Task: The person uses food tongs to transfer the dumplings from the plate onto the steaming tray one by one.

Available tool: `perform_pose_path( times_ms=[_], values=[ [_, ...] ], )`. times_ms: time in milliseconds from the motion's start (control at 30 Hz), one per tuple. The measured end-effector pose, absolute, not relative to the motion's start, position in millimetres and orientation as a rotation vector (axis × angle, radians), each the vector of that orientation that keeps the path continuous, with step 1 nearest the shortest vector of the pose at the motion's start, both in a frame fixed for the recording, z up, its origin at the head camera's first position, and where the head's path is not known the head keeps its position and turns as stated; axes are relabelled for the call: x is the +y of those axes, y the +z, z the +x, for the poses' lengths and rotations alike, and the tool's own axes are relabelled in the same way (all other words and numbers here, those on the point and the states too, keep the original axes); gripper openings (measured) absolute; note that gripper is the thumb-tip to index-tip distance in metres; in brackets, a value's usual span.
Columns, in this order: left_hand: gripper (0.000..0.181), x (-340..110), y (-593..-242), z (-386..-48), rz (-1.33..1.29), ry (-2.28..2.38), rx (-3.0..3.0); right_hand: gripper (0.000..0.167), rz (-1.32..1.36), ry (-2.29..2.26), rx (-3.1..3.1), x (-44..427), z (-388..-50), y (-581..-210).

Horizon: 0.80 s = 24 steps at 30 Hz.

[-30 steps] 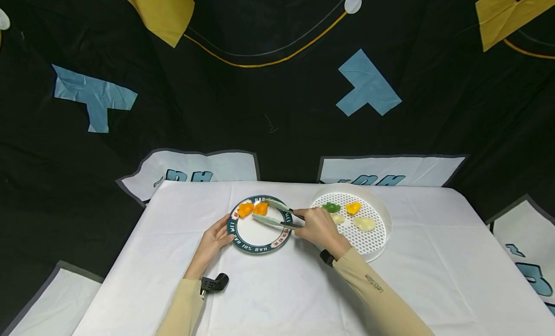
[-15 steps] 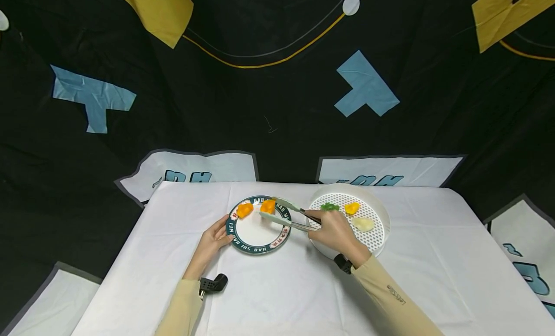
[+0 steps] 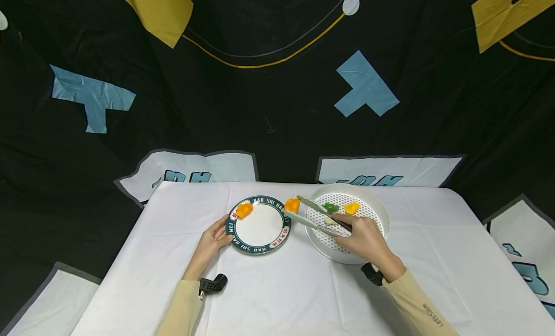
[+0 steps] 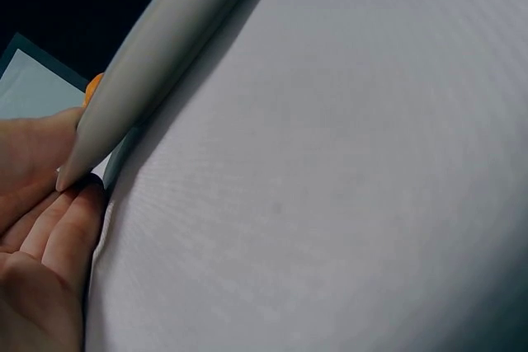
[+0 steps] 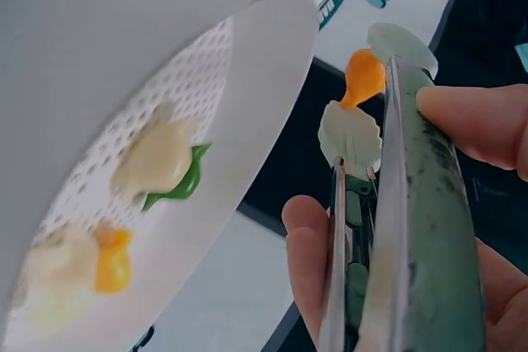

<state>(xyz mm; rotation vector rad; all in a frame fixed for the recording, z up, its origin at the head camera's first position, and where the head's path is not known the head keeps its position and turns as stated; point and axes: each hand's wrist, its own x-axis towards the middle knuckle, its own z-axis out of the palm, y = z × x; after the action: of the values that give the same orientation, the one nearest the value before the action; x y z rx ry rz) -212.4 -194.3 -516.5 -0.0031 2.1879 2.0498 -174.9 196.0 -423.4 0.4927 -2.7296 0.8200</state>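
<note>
My left hand (image 3: 212,237) pinches the left rim of a white plate (image 3: 260,250) with a dark green lettered border. The left wrist view shows the plate edge (image 4: 157,47) between thumb and fingers. One orange food piece (image 3: 244,210) lies at the plate's upper left. With my right hand (image 3: 368,242) I grip a pair of pale green tongs (image 3: 313,225). Their tips pinch a second orange food piece (image 3: 292,204), seen just past the plate's right rim. In the right wrist view this orange piece (image 5: 364,77) is between the two tong heads.
Right of the plate stands a round white basket (image 3: 383,215) with a perforated base. It contains a green piece (image 3: 331,207), a yellow piece (image 3: 351,208) and pale pieces (image 3: 330,221), partly hidden by my right hand and tongs. A white cloth (image 3: 277,297) covers the table.
The tongs have carried one orange food piece from the plate rightward, toward the basket. My right hand now lies over the basket's front part. The left hand and plate stay put.
</note>
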Motion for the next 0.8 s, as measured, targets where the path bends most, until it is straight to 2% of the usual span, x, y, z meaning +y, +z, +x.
perform_pose_path(
  times_ms=[800],
  values=[
    [0.069,-193.5,-516.7,-212.7,-0.022,2.024,2.214,0.046,0.287,0.722,-2.725,271.0,-124.1,-433.2]
  ],
)
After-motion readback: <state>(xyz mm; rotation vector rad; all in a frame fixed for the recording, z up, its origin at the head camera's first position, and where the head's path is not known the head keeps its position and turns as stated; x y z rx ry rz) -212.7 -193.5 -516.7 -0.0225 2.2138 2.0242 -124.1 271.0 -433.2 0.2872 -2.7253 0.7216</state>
